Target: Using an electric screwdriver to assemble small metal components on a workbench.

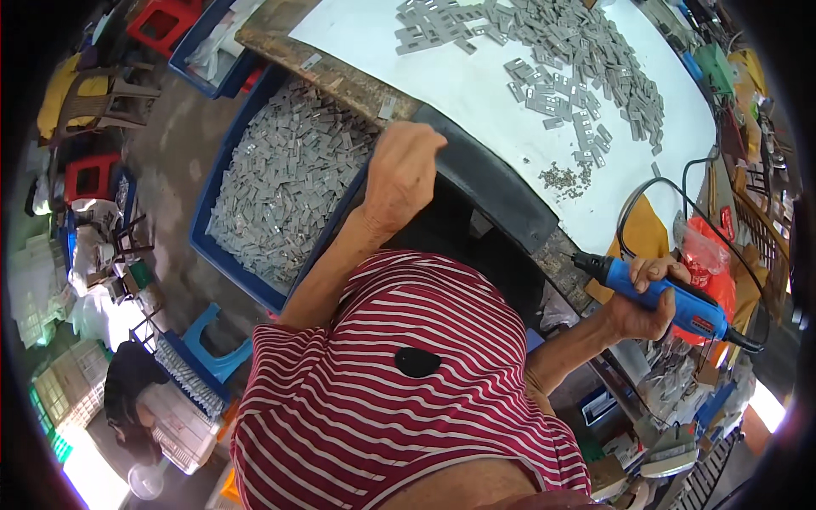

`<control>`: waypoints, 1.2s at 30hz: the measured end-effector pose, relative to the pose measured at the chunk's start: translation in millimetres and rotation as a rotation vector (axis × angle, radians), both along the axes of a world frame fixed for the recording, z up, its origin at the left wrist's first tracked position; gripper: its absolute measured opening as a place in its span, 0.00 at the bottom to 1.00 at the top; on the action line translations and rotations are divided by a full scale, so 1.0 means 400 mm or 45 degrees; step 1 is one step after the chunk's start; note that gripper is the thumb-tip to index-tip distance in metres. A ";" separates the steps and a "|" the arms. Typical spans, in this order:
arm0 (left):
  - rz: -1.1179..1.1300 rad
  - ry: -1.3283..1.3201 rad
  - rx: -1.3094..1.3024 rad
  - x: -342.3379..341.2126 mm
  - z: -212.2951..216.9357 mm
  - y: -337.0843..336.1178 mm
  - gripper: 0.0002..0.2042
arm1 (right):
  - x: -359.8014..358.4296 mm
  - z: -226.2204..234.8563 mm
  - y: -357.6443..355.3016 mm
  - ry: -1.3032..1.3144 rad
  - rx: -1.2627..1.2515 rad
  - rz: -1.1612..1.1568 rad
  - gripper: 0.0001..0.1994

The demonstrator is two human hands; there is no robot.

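Note:
In my right hand (642, 310) is a blue electric screwdriver (671, 297), its fingers wrapped round the body. The black tip points left, over the table's front edge, and a cable runs from the other end. My left hand (404, 174) is closed, back side up, at the table edge beside a black pad (484, 174). Whatever its fingers hold, if anything, is hidden. Many small grey rectangular parts (586, 68) lie on a white sheet (476, 89), some in rows. Near them is a little heap of tiny screws (568, 180).
A blue bin (200, 225) full of similar grey parts (285, 183) stands left of my left forearm. The screwdriver's black cable (633, 204) loops by the sheet's right edge. A red plastic bag (714, 272) hangs behind the tool. Another person (132, 399) is at lower left.

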State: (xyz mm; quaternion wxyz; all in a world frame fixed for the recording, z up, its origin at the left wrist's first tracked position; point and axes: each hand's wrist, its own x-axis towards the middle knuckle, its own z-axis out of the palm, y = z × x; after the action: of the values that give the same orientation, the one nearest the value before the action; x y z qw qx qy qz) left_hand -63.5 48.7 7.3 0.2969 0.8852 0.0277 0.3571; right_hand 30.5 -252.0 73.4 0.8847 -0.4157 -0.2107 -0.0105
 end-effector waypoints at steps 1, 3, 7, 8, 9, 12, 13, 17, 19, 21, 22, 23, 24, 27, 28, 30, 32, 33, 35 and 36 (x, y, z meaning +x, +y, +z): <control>0.084 -0.034 -0.061 0.002 0.000 0.009 0.09 | -0.003 -0.003 -0.004 0.004 0.008 0.004 0.18; 0.244 -0.037 -0.064 0.013 -0.005 0.039 0.09 | -0.009 -0.007 -0.012 -0.027 -0.017 0.011 0.18; 0.393 0.090 0.099 0.028 -0.023 0.113 0.09 | -0.018 -0.017 -0.021 -0.025 -0.015 0.009 0.18; 0.403 0.154 0.119 0.029 -0.025 0.122 0.10 | -0.017 -0.018 -0.022 -0.018 -0.020 0.013 0.18; 0.366 0.153 0.101 0.027 -0.020 0.126 0.10 | -0.017 -0.020 -0.022 -0.011 -0.024 0.017 0.18; 0.275 0.131 0.076 0.012 -0.026 0.144 0.10 | -0.028 -0.019 -0.021 0.023 -0.040 -0.028 0.17; 0.322 0.088 0.065 0.002 -0.024 0.148 0.09 | -0.031 -0.018 -0.019 0.032 -0.060 -0.074 0.17; 0.503 0.158 0.187 -0.079 -0.015 0.198 0.09 | -0.036 -0.024 -0.007 0.027 -0.067 -0.067 0.17; 0.566 0.136 0.247 -0.104 -0.019 0.206 0.08 | -0.034 -0.024 -0.007 0.010 -0.072 -0.039 0.17; 0.590 0.202 0.050 -0.109 -0.018 0.187 0.08 | -0.036 -0.024 -0.003 0.033 -0.078 -0.024 0.17; 0.490 0.178 -0.069 -0.101 -0.021 0.165 0.07 | -0.037 -0.024 -0.002 0.055 -0.080 -0.003 0.18; 0.399 0.155 -0.183 -0.094 -0.018 0.140 0.07 | -0.037 -0.023 -0.003 0.063 -0.082 0.008 0.18; 0.346 0.159 -0.093 -0.087 -0.012 0.117 0.06 | -0.042 -0.022 -0.006 0.062 -0.120 0.013 0.17; 0.075 0.261 -0.116 -0.070 -0.062 0.040 0.06 | -0.062 -0.016 -0.035 0.100 -0.223 -0.001 0.18; -0.002 0.331 -0.084 -0.079 -0.085 0.018 0.06 | -0.070 -0.017 -0.040 0.135 -0.251 -0.005 0.18; -0.213 0.432 -0.083 -0.098 -0.154 -0.031 0.07 | -0.082 -0.026 -0.049 0.170 -0.302 0.021 0.17; -0.321 0.683 -0.087 -0.131 -0.194 -0.073 0.08 | -0.099 -0.029 -0.047 0.221 -0.388 0.006 0.17; -0.357 0.789 -0.107 -0.142 -0.207 -0.091 0.07 | -0.110 -0.032 -0.045 0.221 -0.394 0.022 0.17; -0.351 0.779 -0.177 -0.150 -0.220 -0.083 0.07 | -0.134 -0.043 -0.050 0.334 -0.621 -0.036 0.17; -0.360 0.770 -0.238 -0.148 -0.222 -0.078 0.07 | -0.144 -0.050 -0.055 0.329 -0.729 -0.093 0.17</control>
State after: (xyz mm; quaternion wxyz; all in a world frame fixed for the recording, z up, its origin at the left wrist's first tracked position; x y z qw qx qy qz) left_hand -122.6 17.3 -81.4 0.4018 0.9149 0.0242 0.0300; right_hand -27.1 -273.9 53.3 0.7501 -0.6531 -0.0759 0.0704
